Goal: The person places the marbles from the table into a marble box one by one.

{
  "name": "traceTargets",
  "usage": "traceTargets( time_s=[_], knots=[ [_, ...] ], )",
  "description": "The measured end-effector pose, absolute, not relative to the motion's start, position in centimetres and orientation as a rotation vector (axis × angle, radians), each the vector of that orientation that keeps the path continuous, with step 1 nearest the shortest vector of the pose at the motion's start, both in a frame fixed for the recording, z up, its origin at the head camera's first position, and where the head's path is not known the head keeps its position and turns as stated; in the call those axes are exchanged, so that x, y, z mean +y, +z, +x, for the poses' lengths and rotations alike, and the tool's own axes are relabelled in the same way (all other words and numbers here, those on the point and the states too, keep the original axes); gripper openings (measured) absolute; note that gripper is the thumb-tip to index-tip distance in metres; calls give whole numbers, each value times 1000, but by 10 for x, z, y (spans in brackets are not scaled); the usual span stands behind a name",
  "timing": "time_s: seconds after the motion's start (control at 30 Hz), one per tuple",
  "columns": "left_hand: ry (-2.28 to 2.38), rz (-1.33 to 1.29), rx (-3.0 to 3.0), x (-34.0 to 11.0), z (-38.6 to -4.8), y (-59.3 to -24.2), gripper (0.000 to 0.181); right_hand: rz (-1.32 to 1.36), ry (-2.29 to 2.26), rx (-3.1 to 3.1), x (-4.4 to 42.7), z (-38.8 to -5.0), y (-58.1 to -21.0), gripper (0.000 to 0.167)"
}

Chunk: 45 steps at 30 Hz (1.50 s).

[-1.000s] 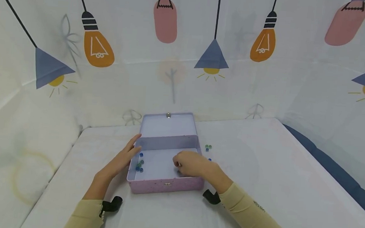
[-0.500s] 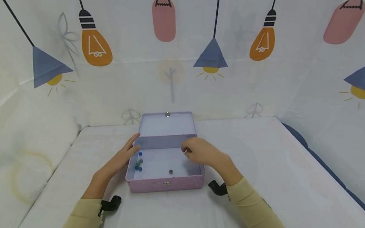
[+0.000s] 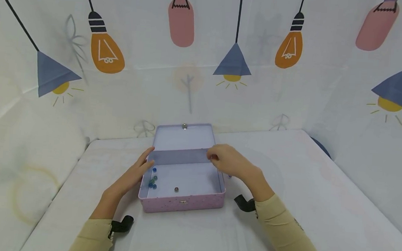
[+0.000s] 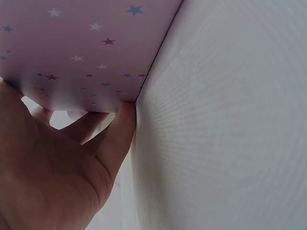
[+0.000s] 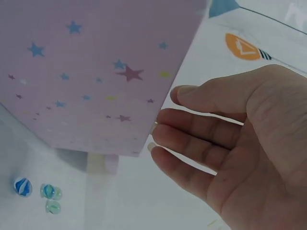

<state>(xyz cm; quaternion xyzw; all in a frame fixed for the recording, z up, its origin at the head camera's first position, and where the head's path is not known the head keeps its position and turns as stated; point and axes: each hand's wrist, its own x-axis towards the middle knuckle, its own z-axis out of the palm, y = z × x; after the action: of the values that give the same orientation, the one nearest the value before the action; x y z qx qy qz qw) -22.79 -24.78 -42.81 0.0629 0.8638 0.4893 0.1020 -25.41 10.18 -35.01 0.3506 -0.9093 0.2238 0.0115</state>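
An opened lilac tin box [image 3: 162, 206] stands on the white table, its lid [image 3: 186, 138] tilted back. My left hand [image 3: 130, 179] holds the box's left side near the back corner, thumb over the rim; in the left wrist view its fingertips partly disappear behind the star-printed wall [image 4: 86, 52]. Several blue and green marbles [image 3: 153, 180] lie along the left inside wall. A brownish marble [image 3: 176, 189] sits apart near the front wall. My right hand [image 3: 231, 162] hovers at the right back rim, fingers loosely bent, nothing visible between them.
Right of the box lie a blue marble [image 5: 22, 187] and a few green and blue ones, such as a pale green marble [image 5: 53, 207]. White cloth printed with lamps [image 3: 203, 94] surrounds the table. A dark wrist mount [image 3: 244, 203] juts from the right sleeve.
My right hand has risen from inside the box and moved right to its back rim. The brownish marble appears from under it and rolls left. My left hand stays put.
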Motion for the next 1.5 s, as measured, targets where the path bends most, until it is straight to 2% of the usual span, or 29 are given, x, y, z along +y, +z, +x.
traceTargets(
  time_s=[0.4,0.73,0.97,1.5],
  knots=[
    [1451,187,2553,-247,-227,-428,61,946,692,-2856,117,-262,-348,14],
    [1450,190,2550,-247,-226,-427,62,878,544,-3043,129,-267,-353,17],
    [1441,186,2554,-247,-226,-427,61,888,497,-3135,132,-274,-365,14],
    [1444,175,2542,-247,-226,-426,60,813,430,-3249,131,-281,-390,19]
  ],
)
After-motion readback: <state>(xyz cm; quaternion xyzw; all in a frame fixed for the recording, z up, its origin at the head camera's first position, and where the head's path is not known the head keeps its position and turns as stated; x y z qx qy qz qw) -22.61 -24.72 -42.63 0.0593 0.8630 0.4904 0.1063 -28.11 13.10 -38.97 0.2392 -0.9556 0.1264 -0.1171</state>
